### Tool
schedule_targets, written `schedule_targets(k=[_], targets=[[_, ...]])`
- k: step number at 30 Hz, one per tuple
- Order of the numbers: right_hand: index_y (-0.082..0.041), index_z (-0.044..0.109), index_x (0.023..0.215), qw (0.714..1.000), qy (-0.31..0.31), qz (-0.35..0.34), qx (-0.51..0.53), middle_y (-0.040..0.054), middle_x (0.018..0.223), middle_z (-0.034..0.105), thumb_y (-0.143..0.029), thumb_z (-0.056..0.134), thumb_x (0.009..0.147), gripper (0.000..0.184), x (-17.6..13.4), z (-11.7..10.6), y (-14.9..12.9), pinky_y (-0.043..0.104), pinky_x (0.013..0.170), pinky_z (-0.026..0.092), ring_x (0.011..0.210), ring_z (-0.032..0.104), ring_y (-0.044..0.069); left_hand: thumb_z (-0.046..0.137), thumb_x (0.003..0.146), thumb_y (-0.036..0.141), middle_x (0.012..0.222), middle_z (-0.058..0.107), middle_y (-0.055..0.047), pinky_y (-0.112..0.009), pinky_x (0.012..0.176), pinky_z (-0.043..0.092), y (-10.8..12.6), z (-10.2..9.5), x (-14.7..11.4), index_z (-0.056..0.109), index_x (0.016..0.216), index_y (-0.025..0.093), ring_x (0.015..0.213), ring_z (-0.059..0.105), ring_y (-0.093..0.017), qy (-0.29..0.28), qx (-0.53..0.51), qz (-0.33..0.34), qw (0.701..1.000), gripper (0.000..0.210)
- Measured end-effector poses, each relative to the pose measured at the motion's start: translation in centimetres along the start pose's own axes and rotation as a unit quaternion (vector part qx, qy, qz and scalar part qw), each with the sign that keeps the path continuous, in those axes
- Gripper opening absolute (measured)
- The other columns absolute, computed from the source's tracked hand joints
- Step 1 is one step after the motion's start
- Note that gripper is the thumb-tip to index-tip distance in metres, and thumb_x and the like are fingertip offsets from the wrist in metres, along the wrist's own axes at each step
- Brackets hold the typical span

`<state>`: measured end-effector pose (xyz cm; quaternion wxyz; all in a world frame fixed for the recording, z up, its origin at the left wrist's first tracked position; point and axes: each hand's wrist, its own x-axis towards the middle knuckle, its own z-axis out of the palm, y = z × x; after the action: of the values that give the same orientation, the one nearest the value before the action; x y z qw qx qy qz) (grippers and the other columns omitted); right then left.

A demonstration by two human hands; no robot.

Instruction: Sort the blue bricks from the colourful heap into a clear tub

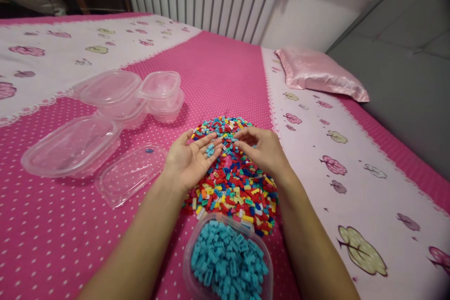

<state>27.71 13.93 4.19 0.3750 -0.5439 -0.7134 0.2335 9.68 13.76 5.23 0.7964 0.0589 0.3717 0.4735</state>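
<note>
My left hand [191,159] is palm up over the pile, its fingers loosely stretched. A few light blue toy bricks [210,150] rest on its fingers, held from below. Facing it from the right, my right hand [262,150] has its thumb and fingers drawn together in a pinch just above the pile; what lies between the tips is too small to make out. Beneath both hands spreads a pile of small mixed-colour toy bricks [232,187]. Closest to me, a clear plastic tub [187,269] holds many light blue bricks [228,258].
Clear plastic containers [70,145] stand at the left, some stacked. A clear lid [131,173] lies beside them with one dark blue brick [149,150] on it. The pink dotted bedspread [225,70] runs back to a white radiator [207,0]. A pink pillow [319,72] lies against the grey headboard [404,56].
</note>
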Motion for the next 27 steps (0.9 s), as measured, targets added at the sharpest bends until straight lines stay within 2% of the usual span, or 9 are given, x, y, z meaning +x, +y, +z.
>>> schedule_targets(k=[3,6,11,13,17,22,27], targets=[[-0.017,0.069,0.091,0.998,0.003,-0.051,0.036,0.0036,0.085,0.072,-0.024,0.062,0.080,0.014,-0.2,0.4,-1.1,0.025,0.070,0.052,0.073,0.066,0.013,0.034,0.094,0.035,0.097,0.065,-0.022,-0.031,0.074,0.058,-0.4,0.1,0.0,0.051,0.124,-0.002,0.086,0.067,-0.023,-0.042,-0.007,-0.037,0.998,0.051],[-0.019,0.068,0.100,0.997,0.032,-0.060,0.040,0.0043,0.095,0.072,-0.025,0.061,0.081,0.021,-0.3,0.6,-1.5,0.026,0.072,0.052,0.079,0.066,0.014,0.033,0.095,0.035,0.096,0.065,-0.022,-0.032,0.074,0.059,-0.6,0.2,-0.1,0.052,0.123,-0.001,0.087,0.068,-0.024,-0.054,-0.021,-0.053,0.997,0.050],[-0.018,0.071,0.097,0.994,0.103,0.007,-0.016,0.0049,0.091,0.073,-0.022,0.059,0.080,0.021,0.0,0.1,-0.5,0.027,0.072,0.052,0.076,0.066,0.015,0.037,0.093,0.032,0.105,0.063,-0.024,-0.033,0.074,0.060,-0.3,0.3,-0.2,0.052,0.123,0.000,0.092,0.067,-0.026,-0.027,-0.032,-0.030,0.999,0.046],[-0.018,0.072,0.094,0.991,0.107,0.046,-0.067,0.0048,0.088,0.074,-0.019,0.058,0.079,0.020,0.1,-0.2,0.2,0.029,0.073,0.052,0.073,0.066,0.016,0.038,0.093,0.031,0.104,0.063,-0.024,-0.032,0.073,0.060,-0.2,0.2,-0.2,0.052,0.122,-0.001,0.091,0.067,-0.025,-0.016,-0.024,-0.015,0.999,0.046],[-0.020,0.073,0.094,0.981,0.046,0.103,-0.159,0.0035,0.086,0.074,-0.016,0.059,0.079,0.021,0.2,-0.3,1.4,0.029,0.076,0.050,0.076,0.066,0.016,0.036,0.093,0.031,0.102,0.064,-0.022,-0.030,0.070,0.060,0.2,0.2,-0.2,0.053,0.121,0.001,0.090,0.067,-0.024,0.015,-0.022,0.010,1.000,0.044],[-0.022,0.073,0.096,0.967,-0.058,0.094,-0.231,0.0030,0.089,0.073,-0.018,0.066,0.075,0.022,0.3,0.7,1.9,0.028,0.077,0.048,0.080,0.064,0.017,0.036,0.093,0.031,0.100,0.064,-0.021,-0.029,0.067,0.060,0.4,0.3,-0.3,0.056,0.118,0.002,0.088,0.067,-0.024,0.038,-0.032,0.021,0.999,0.043],[-0.024,0.071,0.099,0.937,-0.073,0.101,-0.326,0.0051,0.098,0.068,-0.022,0.066,0.075,0.024,0.3,1.2,1.6,0.027,0.075,0.045,0.089,0.062,0.018,0.036,0.093,0.031,0.098,0.064,-0.021,-0.028,0.067,0.060,0.3,0.3,-0.4,0.057,0.117,0.003,0.088,0.067,-0.023,0.040,-0.031,0.020,0.999,0.042]])
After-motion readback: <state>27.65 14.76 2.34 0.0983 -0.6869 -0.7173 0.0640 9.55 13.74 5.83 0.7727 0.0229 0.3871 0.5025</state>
